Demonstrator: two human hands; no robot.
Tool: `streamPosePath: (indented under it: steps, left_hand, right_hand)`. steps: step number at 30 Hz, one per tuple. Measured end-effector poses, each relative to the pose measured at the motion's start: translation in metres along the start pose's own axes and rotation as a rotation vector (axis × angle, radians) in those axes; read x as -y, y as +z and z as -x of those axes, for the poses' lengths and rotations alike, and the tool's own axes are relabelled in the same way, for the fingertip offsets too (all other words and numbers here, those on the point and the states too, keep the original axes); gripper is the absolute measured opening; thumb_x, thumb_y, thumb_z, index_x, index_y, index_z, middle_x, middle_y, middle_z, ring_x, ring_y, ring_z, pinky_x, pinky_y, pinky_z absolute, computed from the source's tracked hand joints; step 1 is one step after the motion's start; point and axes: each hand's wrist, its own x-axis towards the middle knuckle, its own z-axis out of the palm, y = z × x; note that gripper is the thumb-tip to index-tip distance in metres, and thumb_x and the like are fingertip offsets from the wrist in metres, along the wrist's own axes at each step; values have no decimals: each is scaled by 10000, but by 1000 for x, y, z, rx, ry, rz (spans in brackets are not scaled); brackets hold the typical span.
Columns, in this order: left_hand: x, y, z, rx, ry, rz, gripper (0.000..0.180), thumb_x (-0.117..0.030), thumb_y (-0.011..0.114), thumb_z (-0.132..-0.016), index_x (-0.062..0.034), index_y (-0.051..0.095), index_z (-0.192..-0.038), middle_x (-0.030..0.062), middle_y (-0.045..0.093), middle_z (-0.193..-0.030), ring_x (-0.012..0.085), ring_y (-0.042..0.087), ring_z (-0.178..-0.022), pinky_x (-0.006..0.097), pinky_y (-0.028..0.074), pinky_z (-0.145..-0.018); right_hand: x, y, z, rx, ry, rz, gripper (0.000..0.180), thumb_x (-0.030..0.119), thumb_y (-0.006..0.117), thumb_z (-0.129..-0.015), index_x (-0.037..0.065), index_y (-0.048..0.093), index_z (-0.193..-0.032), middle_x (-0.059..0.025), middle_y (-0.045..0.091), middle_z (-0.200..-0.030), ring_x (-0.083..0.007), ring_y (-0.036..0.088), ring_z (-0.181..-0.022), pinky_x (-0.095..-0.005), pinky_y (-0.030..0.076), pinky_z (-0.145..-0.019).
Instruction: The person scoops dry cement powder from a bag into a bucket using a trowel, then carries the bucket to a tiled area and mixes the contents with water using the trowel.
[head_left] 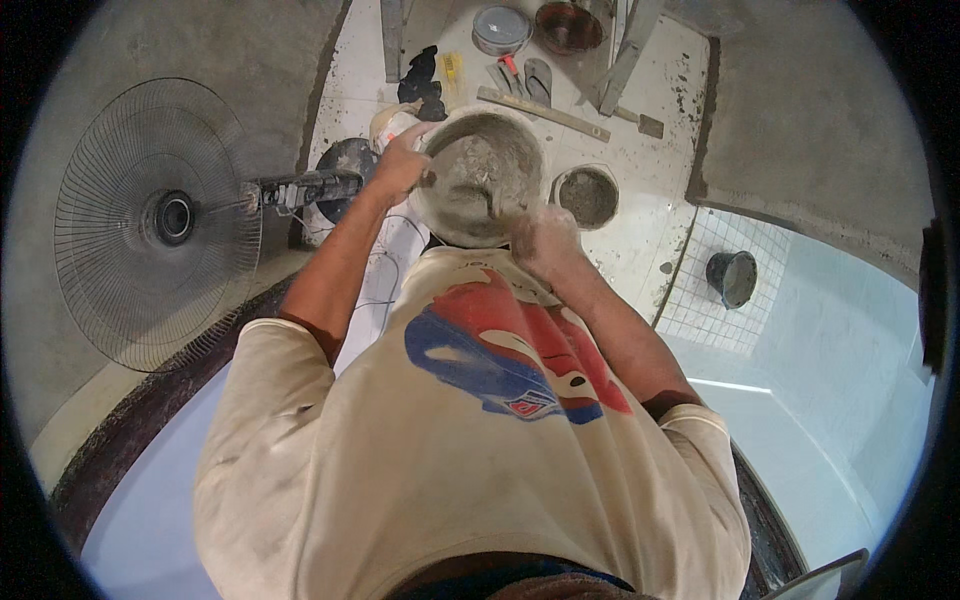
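Just ahead of my body stands a large round basin [445,215] coated in grey residue, with a wet grey cement-like mix [490,160] inside. My left hand [404,163] is closed on the basin's left rim. My right hand [547,240] is curled at the near right rim and slightly blurred. What its fingers hold, if anything, is hidden. A dark streak runs through the mix near that hand. To the right of the basin sits a smaller bucket [587,197] with grey contents.
A standing fan [175,217] is at left. Beyond the basin lie a wooden strip [545,114], sandals [537,82], a trowel [650,126], a lidded tub [501,30] and a brown basin [568,27]. A black bucket [738,279] stands on tiles at right.
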Motion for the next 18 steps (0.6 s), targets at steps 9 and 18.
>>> streamPosePath:
  steps: [9,18]
  left_hand:
    - [-44,-46,-36,417,-171,-197,730,123,571,-674,-60,630,-1379,131,621,-1233,261,598,-1163,335,548,-868]
    - [3,-48,-71,619,-235,-295,695,53,660,-727,-93,629,-1406,147,598,-1368,276,539,-1269,352,452,-1056]
  right_hand:
    - [5,-5,-54,356,118,-198,218,211,587,-921,1,604,-979,-173,650,-722,-328,725,-711,-408,565,-534]
    - [47,13,-29,508,-141,148,215,189,593,-943,8,651,-1044,-196,710,-911,-336,745,-857,-494,593,-695]
